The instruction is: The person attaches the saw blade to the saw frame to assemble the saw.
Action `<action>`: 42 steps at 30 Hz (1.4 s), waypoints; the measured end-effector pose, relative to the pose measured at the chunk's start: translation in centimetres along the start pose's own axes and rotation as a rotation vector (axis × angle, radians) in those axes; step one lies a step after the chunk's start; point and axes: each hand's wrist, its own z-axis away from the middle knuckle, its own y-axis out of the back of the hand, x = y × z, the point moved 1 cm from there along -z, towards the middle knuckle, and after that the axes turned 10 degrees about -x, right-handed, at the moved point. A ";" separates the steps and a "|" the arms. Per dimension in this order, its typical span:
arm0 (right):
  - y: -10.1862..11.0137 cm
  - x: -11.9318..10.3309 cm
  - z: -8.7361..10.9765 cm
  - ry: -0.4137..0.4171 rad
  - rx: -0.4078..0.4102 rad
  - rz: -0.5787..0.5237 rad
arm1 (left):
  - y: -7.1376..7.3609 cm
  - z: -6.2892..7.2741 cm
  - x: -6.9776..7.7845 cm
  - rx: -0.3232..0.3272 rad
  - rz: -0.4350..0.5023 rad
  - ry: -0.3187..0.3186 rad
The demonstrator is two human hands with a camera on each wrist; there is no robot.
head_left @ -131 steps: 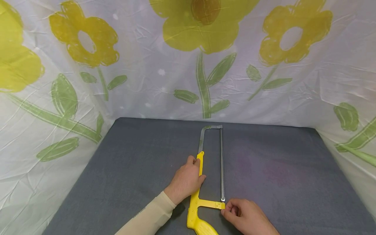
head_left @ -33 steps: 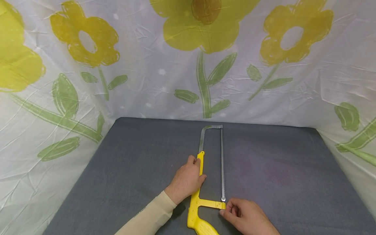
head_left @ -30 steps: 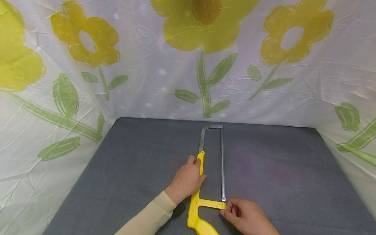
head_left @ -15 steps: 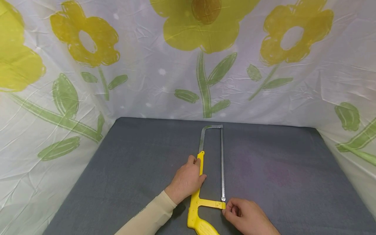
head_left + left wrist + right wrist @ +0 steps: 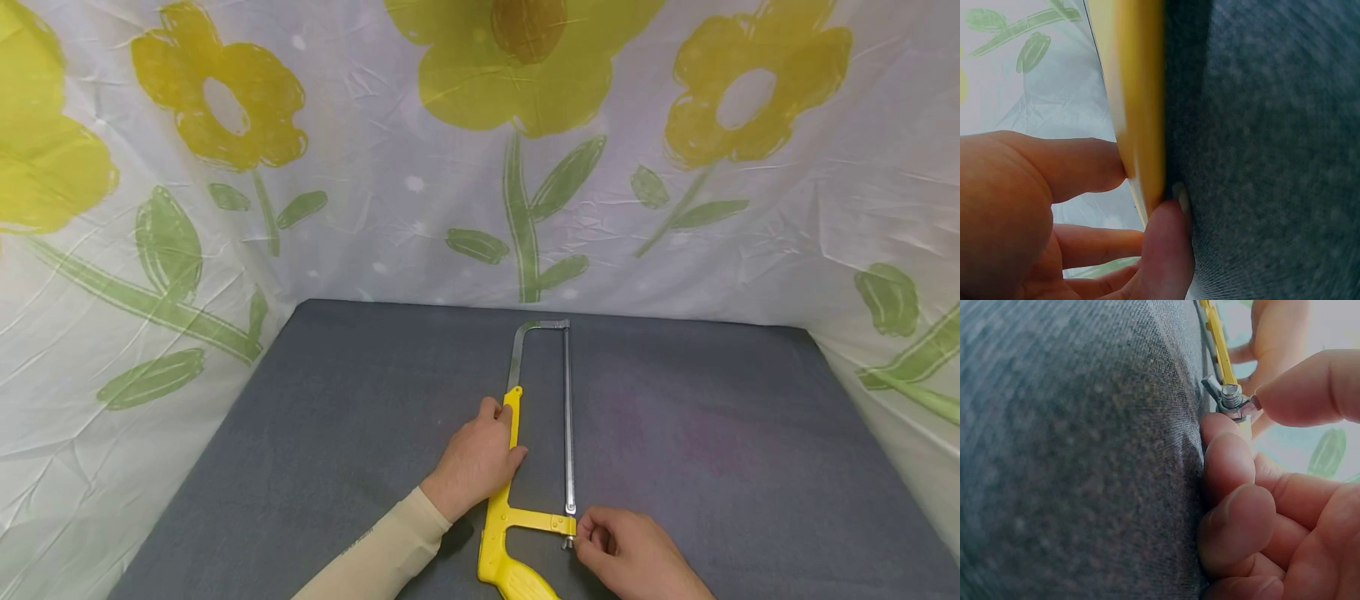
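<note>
A hacksaw [image 5: 497,500] with a yellow frame and grip lies on the dark grey table, its metal blade [image 5: 568,417] along the right side. My left hand [image 5: 474,458] grips the yellow back of the frame; in the left wrist view thumb and fingers close on the yellow bar [image 5: 1138,94] from both sides. At the blade's near end, my right hand [image 5: 633,550] has thumb and index finger at a small metal wing nut [image 5: 1230,403] on a threaded bolt. The thumb tip touches one wing, and the index fingertip lies right below the nut. The other fingers are curled.
The grey cloth-covered table [image 5: 360,375] extends around the saw. A white curtain [image 5: 375,125] printed with yellow flowers hangs behind and at both sides. The saw's lower grip runs out of the head view at the bottom.
My right thumb has shifted slightly to the right, off the bolt end, so the wing nut now shows in the head view. My left hand and the hacksaw have stayed in place.
</note>
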 end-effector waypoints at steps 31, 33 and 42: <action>0.1 0.4 -0.2 0.036 -0.013 0.021 | 0.2 0.1 0.1 -0.008 0.018 -0.009; 0.1 0.4 -0.2 0.028 -0.015 0.022 | 0.2 0.1 0.1 -0.006 0.017 -0.008; 0.1 0.3 -0.2 0.000 -0.013 0.006 | 0.2 0.1 0.1 0.000 0.012 -0.013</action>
